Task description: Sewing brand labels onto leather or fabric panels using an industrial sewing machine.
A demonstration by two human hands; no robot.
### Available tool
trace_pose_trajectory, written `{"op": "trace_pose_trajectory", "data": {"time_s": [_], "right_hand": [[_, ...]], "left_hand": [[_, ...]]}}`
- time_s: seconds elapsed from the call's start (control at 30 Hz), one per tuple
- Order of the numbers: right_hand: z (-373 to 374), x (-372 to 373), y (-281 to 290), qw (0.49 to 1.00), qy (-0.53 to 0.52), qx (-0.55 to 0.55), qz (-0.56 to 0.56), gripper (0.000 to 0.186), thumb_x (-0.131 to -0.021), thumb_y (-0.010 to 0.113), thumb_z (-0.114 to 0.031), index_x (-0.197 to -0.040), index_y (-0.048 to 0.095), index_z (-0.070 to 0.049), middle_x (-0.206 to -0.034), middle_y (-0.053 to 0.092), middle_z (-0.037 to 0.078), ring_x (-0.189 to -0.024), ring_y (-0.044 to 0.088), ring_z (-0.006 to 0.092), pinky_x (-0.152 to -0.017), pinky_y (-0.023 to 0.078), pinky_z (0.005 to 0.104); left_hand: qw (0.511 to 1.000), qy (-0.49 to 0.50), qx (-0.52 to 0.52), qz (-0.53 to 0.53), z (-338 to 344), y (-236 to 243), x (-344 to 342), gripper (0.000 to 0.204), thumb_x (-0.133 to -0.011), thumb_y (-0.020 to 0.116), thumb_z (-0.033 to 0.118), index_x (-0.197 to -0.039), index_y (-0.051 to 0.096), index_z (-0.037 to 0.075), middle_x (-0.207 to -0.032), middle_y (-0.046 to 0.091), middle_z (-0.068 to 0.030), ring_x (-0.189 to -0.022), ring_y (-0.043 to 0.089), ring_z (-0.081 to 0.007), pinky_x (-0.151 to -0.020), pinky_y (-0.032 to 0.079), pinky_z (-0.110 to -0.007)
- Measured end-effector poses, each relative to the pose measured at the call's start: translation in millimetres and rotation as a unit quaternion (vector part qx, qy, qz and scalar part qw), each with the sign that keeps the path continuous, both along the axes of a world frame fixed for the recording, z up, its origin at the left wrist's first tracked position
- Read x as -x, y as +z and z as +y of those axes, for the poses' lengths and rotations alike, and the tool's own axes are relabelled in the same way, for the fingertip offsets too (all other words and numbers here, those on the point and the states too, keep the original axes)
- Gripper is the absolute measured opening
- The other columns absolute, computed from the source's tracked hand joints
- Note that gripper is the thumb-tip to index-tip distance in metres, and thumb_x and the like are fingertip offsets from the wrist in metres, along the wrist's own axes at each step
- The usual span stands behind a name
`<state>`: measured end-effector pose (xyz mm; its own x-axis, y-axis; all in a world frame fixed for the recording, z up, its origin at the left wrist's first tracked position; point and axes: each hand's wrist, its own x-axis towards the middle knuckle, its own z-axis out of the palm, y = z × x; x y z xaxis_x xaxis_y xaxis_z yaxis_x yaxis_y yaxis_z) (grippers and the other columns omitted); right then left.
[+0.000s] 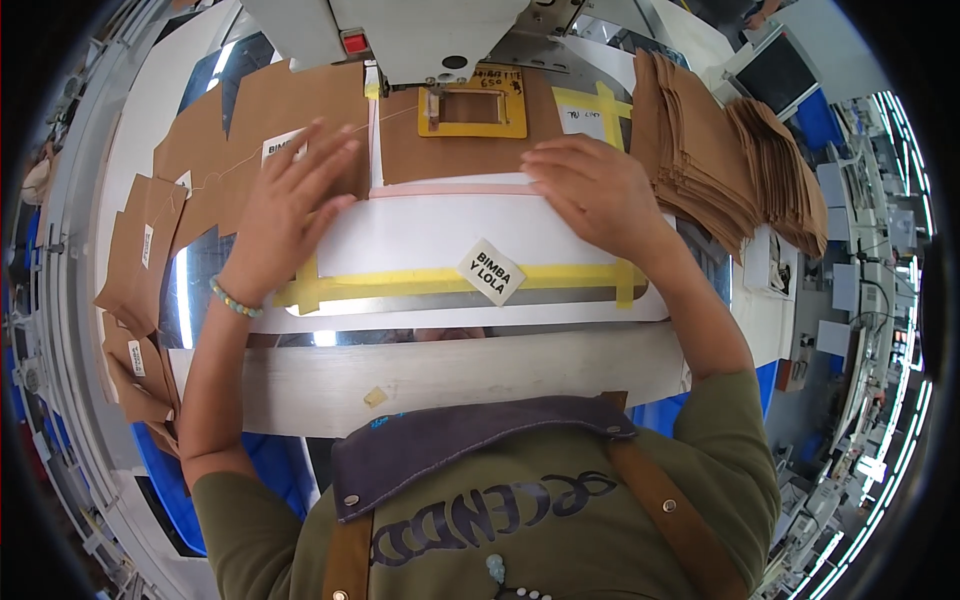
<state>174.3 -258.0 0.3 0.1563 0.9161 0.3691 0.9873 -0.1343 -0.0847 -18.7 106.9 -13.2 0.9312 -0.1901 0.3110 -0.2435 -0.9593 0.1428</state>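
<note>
My left hand [290,205] is open, its fingers spread over a flat brown piece [310,95] with a white label. Flat and open, my right hand [598,190] rests near the right end of a white sheet's upper edge, by a second brown piece [400,150]. This piece lies under the yellow clamp frame [473,132] of a white sewing machine [400,30]. The white sheet [420,228] has a pink strip [450,190] along its top and yellow tape along its bottom. A loose white printed label [491,272] lies on the tape.
Stacked brown pieces [690,150] stand at the right, with another stack [785,180] beyond. More labelled brown pieces [140,250] overlap at the left, trailing thread. Blue bins [270,465] sit below the table edge. A dark screen [775,72] is at the far right.
</note>
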Motion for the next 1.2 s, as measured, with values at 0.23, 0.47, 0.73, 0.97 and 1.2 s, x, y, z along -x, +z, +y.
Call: {"op": "trace_pose_trajectory", "data": {"time_s": [0.23, 0.47, 0.73, 0.97, 1.2], "right_hand": [[-25.0, 15.2, -6.9, 0.988, -0.101, 0.089, 0.07, 0.062, -0.107, 0.067, -0.037, -0.161, 0.053, -0.011, -0.168, 0.052, 0.009, -0.159, 0.039, 0.0357, -0.133, 0.03, 0.0542], [-30.0, 18.6, -11.4, 0.985, -0.108, 0.067, 0.119, 0.058, -0.113, 0.056, -0.039, -0.163, 0.051, -0.01, -0.168, 0.052, 0.01, -0.159, 0.04, 0.0363, -0.134, 0.027, 0.056], [-35.9, 17.1, -15.8, 0.978, -0.119, 0.025, 0.17, 0.058, -0.111, 0.06, -0.035, -0.163, 0.052, -0.011, -0.167, 0.053, 0.011, -0.158, 0.041, 0.0374, -0.133, 0.028, 0.0556], [-27.5, 20.1, -14.2, 0.982, -0.133, 0.079, 0.111, 0.074, -0.105, 0.062, -0.032, -0.172, 0.038, -0.012, -0.174, 0.044, 0.011, -0.165, 0.029, 0.0375, -0.137, 0.02, 0.0555], [-28.3, 21.3, -14.7, 0.982, -0.136, 0.076, 0.107, 0.075, -0.106, 0.064, -0.038, -0.171, 0.038, -0.013, -0.174, 0.045, 0.008, -0.165, 0.031, 0.0359, -0.137, 0.02, 0.0566]], "left_hand": [[0.995, -0.052, 0.002, 0.083, -65.5, -1.8, 1.8, 0.08, -0.098, 0.076, 0.03, -0.168, 0.042, 0.011, -0.176, 0.04, -0.0098, -0.165, 0.03, -0.0367, -0.134, 0.026, -0.054], [0.997, 0.003, 0.005, 0.073, -54.5, -10.9, 13.2, 0.079, -0.098, 0.075, 0.032, -0.167, 0.044, 0.01, -0.176, 0.041, -0.011, -0.165, 0.03, -0.0363, -0.133, 0.026, -0.053], [0.993, 0.022, 0.093, 0.075, -43.9, -11.0, 12.9, 0.065, -0.101, 0.071, 0.018, -0.162, 0.051, 0.007, -0.168, 0.051, -0.0131, -0.161, 0.038, -0.0386, -0.13, 0.033, -0.052], [0.992, 0.012, 0.12, 0.049, -41.3, -11.7, -2.5, 0.077, -0.101, 0.073, 0.023, -0.169, 0.041, 0.01, -0.174, 0.043, -0.0113, -0.165, 0.029, -0.0384, -0.134, 0.026, -0.052], [0.994, 0.013, 0.076, 0.077, -40.4, -10.8, -2.2, 0.085, -0.099, 0.074, 0.033, -0.173, 0.036, 0.014, -0.176, 0.042, -0.0089, -0.167, 0.026, -0.0348, -0.135, 0.024, -0.052]]}}
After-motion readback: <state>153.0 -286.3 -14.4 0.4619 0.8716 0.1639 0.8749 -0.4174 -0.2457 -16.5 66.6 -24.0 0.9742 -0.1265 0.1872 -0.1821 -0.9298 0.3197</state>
